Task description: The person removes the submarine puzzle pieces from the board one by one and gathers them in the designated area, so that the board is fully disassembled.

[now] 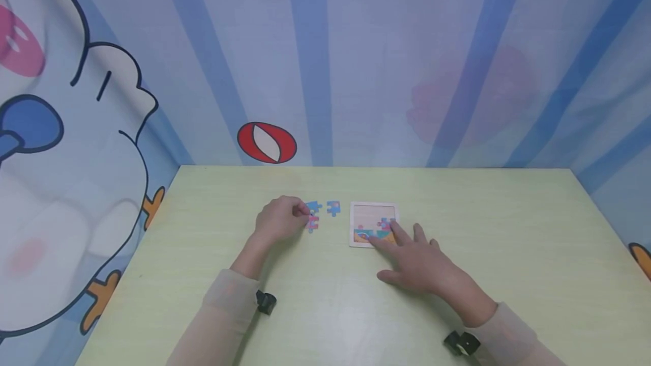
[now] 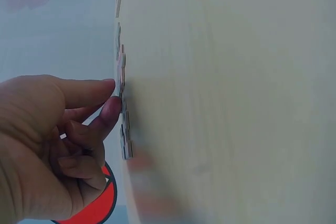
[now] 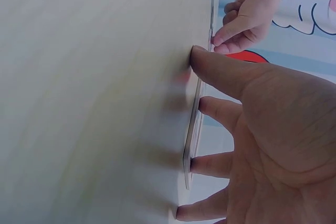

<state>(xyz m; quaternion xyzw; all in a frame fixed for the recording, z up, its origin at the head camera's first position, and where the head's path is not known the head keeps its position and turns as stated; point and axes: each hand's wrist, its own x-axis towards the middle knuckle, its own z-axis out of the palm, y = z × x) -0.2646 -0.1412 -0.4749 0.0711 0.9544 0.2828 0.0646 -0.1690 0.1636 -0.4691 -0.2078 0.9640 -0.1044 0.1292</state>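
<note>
At the loose jigsaw pieces my left hand (image 1: 281, 219) pinches with thumb and index fingertip at a pink and blue puzzle piece (image 1: 313, 223); its other fingers are curled in the left wrist view. A blue puzzle piece (image 1: 314, 207) lies right behind those fingertips, partly covered. Further right is another blue piece (image 1: 333, 208). My right hand (image 1: 419, 261) spreads its fingers over the front right of a small square puzzle tray (image 1: 374, 204), with fingertips on it. Fitted pieces (image 1: 362, 235) line the tray's front, and a pink and blue piece (image 1: 384, 223) sits above them.
The pale wooden table (image 1: 285, 321) ends at a blue striped backdrop (image 1: 376, 72) along the far edge. A cartoon-printed panel (image 1: 61, 213) stands along the left side. Small black devices are strapped at both wrists, the right one (image 1: 461, 343) close over the table.
</note>
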